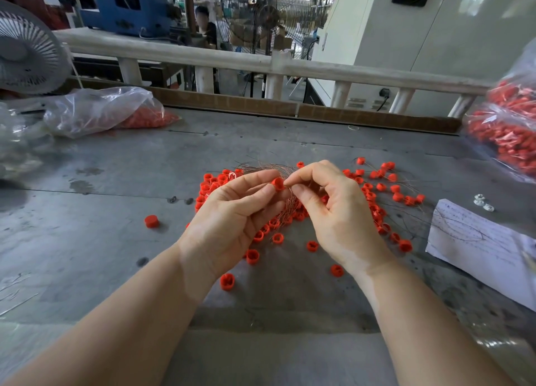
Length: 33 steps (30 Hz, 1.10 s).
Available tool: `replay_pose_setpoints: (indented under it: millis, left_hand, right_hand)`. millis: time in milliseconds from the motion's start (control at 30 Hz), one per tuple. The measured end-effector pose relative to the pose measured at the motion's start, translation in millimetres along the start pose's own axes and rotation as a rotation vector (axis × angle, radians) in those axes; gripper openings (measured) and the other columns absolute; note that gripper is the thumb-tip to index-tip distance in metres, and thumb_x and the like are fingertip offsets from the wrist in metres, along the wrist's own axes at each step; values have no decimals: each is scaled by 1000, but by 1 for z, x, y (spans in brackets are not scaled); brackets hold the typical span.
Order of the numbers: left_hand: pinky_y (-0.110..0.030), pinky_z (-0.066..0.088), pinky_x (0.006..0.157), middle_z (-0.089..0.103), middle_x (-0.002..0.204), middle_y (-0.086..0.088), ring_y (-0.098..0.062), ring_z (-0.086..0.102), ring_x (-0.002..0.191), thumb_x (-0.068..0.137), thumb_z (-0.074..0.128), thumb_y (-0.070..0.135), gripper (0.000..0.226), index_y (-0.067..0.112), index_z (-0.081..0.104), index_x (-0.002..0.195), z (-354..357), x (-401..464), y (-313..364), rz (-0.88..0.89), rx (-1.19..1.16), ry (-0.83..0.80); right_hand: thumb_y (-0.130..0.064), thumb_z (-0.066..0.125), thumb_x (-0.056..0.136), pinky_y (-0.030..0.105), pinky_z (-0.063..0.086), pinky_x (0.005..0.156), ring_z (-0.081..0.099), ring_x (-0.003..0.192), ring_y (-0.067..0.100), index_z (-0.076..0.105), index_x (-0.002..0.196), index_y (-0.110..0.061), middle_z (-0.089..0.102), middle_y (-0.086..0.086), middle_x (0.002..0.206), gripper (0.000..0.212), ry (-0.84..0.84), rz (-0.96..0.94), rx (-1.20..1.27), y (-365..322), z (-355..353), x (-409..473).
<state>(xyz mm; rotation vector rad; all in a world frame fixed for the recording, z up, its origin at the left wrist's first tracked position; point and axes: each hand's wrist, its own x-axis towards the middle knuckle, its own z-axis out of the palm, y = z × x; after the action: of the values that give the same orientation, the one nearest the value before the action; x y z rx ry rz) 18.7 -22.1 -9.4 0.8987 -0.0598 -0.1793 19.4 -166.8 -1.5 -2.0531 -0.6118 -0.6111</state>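
Two bare hands work above the middle of a grey, scuffed metal table (87, 182). The left hand (232, 220), palm up with its fingers curled, pinches one small red cylindrical plastic cap (278, 184) between thumb and forefinger, holding it clear of the table surface. The right hand (339, 217) meets it from the right: thumb and forefinger tips are closed on the cap's right edge and the other fingers are loosely curled. Any strand between those tips is too fine to see. A bundle of thin copper-coloured wires (261, 168) arcs behind the left fingertips and reappears below the held cap, between the two hands. Whether the left fingers also clamp it cannot be told. Under and around both hands lies a scatter of loose red caps (380, 187), densest beneath the wrists and thinning to the right, where several have fine wires trailing from them. One stray red cap (151, 221) sits closed side up, well apart to the left. At far left is a crumpled clear plastic bag with red caps inside (107, 110), lying on the table near a white electric fan (26, 52). At far right is a second clear bag packed with red caps (510, 136). Near the right hand, at the table's right edge, lies a white handwritten paper sheet (478, 240), with a few small white ring-shaped parts (481, 202) just beyond its far corner. A pale painted railing (203, 54) runs along the back of the table.
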Motion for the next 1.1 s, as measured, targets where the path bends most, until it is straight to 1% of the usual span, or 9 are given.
replay_pose_setpoints:
  millis: [67, 233, 333, 400, 467, 567, 800, 933, 1100]
  left_hand:
    - [-18, 56, 59, 72, 76, -7, -12, 70, 69, 68, 59, 3, 19, 13, 76, 71, 0, 0, 0, 2, 10, 8]
    - [-18, 55, 59, 72, 77, -8, -12, 70, 69, 67, 60, 2, 20, 8, 73, 81, -1, 1, -1, -2, 4, 10]
    - [-18, 55, 59, 72, 78, -8, -12, 70, 71, 66, 60, 2, 20, 9, 75, 78, -1, 1, -1, -11, -3, 5]
    - [-18, 55, 60, 72, 79, -8, -12, 70, 71, 66, 61, 2, 20, 8, 75, 79, -2, 1, 0, -13, -2, 2]
    - [-19, 56, 60, 72, 78, -7, -12, 70, 70, 67, 60, 2, 20, 9, 75, 79, -2, 1, -1, -14, 7, 1]
    - [-19, 56, 59, 72, 75, -5, -11, 70, 68, 67, 60, 3, 20, 12, 76, 73, -1, 0, 0, -14, 15, 6]
    - [-18, 56, 60, 72, 74, -6, -12, 70, 70, 66, 59, 1, 21, 12, 76, 70, 0, 0, 1, -21, -33, 6]
    - [-19, 56, 61, 72, 75, -6, -12, 71, 70, 66, 60, 1, 20, 13, 76, 70, 0, 0, 2, -25, -34, -1]
    - [-20, 57, 63, 72, 76, -6, -12, 70, 70, 66, 61, 2, 21, 14, 77, 72, -1, -1, 2, -30, -20, -19]
  right_hand:
    - [-1, 62, 87, 9, 37, 75, 54, 78, 0, 68, 87, -11, 58, -11, 80, 12, 7, 0, 8, 0, 0, 0]
    - [-1, 64, 85, 13, 42, 75, 59, 77, 2, 68, 85, -13, 66, -3, 81, 13, 13, 24, 62, 0, 0, -1]
    - [-1, 66, 84, 11, 42, 72, 59, 74, 0, 68, 83, -14, 65, -9, 77, 13, 14, 29, 83, 0, 0, 0]
    - [-1, 67, 83, 11, 43, 71, 59, 71, -1, 67, 82, -15, 65, -12, 75, 14, 23, 34, 110, 0, 0, 0]
    - [-1, 68, 82, 10, 43, 68, 59, 68, -2, 66, 80, -18, 64, -14, 71, 18, 40, 35, 141, 0, -1, 1]
    - [-1, 70, 80, 9, 44, 66, 59, 66, -3, 64, 77, -24, 64, -18, 67, 25, 57, 55, 196, 1, -1, 1]
    - [1, 72, 77, 13, 47, 66, 60, 65, 1, 65, 74, -23, 66, -12, 67, 25, 92, 115, 316, 3, -3, 4]
    - [1, 73, 76, 12, 46, 65, 59, 65, -1, 66, 73, -23, 66, -12, 66, 25, 80, 119, 325, 3, -3, 4]
    - [-1, 75, 74, 13, 48, 64, 61, 64, 0, 66, 74, -18, 67, -11, 66, 20, 60, 147, 346, 3, -4, 3]
